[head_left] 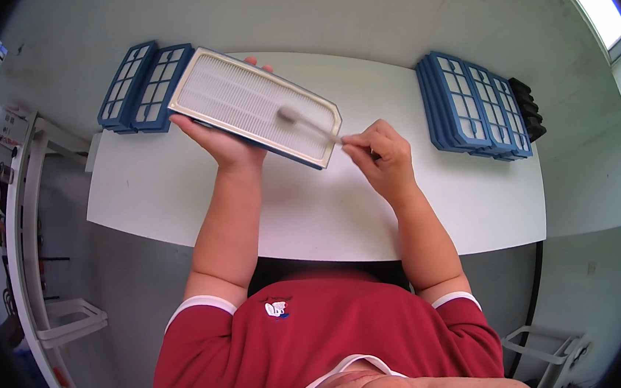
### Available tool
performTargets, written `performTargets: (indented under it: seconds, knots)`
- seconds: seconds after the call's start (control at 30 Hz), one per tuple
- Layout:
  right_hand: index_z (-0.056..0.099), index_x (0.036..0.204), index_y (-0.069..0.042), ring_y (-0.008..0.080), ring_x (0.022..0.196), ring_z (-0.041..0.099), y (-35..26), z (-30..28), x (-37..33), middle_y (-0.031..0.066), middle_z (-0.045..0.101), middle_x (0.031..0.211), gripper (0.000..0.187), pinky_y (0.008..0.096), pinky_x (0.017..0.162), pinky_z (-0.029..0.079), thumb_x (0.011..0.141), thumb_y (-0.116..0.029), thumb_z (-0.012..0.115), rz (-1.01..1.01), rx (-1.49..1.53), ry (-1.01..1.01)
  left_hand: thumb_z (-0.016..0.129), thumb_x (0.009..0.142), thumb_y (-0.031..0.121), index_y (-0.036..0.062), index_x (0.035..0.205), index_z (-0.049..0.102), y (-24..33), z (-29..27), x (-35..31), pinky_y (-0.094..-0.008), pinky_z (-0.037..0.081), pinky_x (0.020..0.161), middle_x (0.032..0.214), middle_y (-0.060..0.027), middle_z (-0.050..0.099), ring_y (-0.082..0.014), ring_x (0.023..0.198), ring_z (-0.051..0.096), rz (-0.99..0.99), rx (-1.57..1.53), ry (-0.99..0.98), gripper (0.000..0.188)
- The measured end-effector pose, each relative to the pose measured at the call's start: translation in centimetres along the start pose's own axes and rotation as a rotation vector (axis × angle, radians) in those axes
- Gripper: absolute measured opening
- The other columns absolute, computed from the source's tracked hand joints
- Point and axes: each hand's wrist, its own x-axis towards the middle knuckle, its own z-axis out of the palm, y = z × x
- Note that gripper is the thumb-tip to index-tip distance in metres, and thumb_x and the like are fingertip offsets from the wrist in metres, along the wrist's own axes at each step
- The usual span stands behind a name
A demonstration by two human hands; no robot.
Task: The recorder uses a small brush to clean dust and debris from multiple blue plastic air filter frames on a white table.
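Note:
My left hand (221, 144) grips a rectangular pleated air filter (236, 101) from below, thumb along its near edge and fingertips showing past the far edge. The filter has white pleats, a cream seal around the rim and a blue frame, and is tilted above the table. My right hand (381, 154) pinches the thin handle of a small brush (289, 114). Its greyish head, slightly blurred, is over the pleats towards the filter's right end; whether it touches them I cannot tell.
On the white table (312, 216), two stacks of blue-framed filters (161, 89) stand at the far left. More blue filter stacks (473, 106) sit at the right, with black ridged parts (528, 108) beside them. A wall rises behind; a white rack (66, 319) stands left.

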Motion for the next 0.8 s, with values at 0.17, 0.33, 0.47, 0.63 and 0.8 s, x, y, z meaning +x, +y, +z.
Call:
performTargets:
  seconds: [0.17, 0.33, 0.47, 0.63, 0.8]
  knots:
    - [0.069, 0.083, -0.006, 0.0137, 0.056, 0.048, 0.0, 0.0, -0.4, 0.0034, 0.050, 0.067, 0.013, 0.0268, 0.048, 0.039, 0.071, -0.002, 0.073, 0.065, 0.165, -0.205, 0.014, 0.074, 0.083, 0.0193, 0.137, 0.035, 0.1, 0.1, 0.5, -0.0531, 0.038, 0.099, 0.128, -0.0223, 0.044, -0.0417, 0.116, 0.046, 0.038, 0.026, 0.101, 0.091]
    - [0.069, 0.083, -0.005, 0.0138, 0.056, 0.050, 0.2, 0.0, 0.1, 0.0039, 0.051, 0.068, 0.012, 0.0270, 0.049, 0.040, 0.072, -0.002, 0.072, -0.006, 0.032, -0.105, 0.014, 0.073, 0.084, 0.0197, 0.136, 0.036, 0.0, -0.3, 0.4, -0.0532, 0.037, 0.099, 0.129, -0.0218, 0.043, -0.0415, 0.117, 0.046, 0.012, 0.001, 0.078, 0.093]
    - [0.068, 0.083, -0.004, 0.0138, 0.056, 0.052, 1.0, -0.2, 0.4, 0.0041, 0.053, 0.070, 0.012, 0.0264, 0.049, 0.041, 0.072, -0.001, 0.072, 0.042, -0.052, 0.089, 0.017, 0.072, 0.085, 0.0201, 0.136, 0.037, 0.1, 0.4, -0.2, -0.0530, 0.039, 0.098, 0.129, -0.0218, 0.044, -0.0414, 0.117, 0.046, -0.035, 0.015, 0.042, 0.094]
    - [0.069, 0.082, -0.003, 0.0135, 0.055, 0.051, 1.1, -0.6, 0.4, 0.0038, 0.053, 0.069, 0.011, 0.0256, 0.049, 0.041, 0.072, -0.001, 0.071, 0.067, -0.013, 0.027, 0.016, 0.073, 0.084, 0.0204, 0.135, 0.038, 0.1, 0.4, 0.0, -0.0528, 0.039, 0.097, 0.128, -0.0215, 0.045, -0.0414, 0.115, 0.047, -0.036, 0.029, 0.007, 0.092]
    - [0.070, 0.082, -0.005, 0.0131, 0.057, 0.051, 0.7, -1.3, 0.2, 0.0028, 0.053, 0.067, 0.010, 0.0265, 0.051, 0.040, 0.073, -0.001, 0.071, 0.120, 0.087, -0.168, 0.005, 0.077, 0.079, 0.0208, 0.136, 0.037, 0.7, 0.1, 0.7, -0.0516, 0.041, 0.096, 0.125, -0.0211, 0.049, -0.0407, 0.111, 0.051, 0.065, 0.072, 0.121, 0.088]
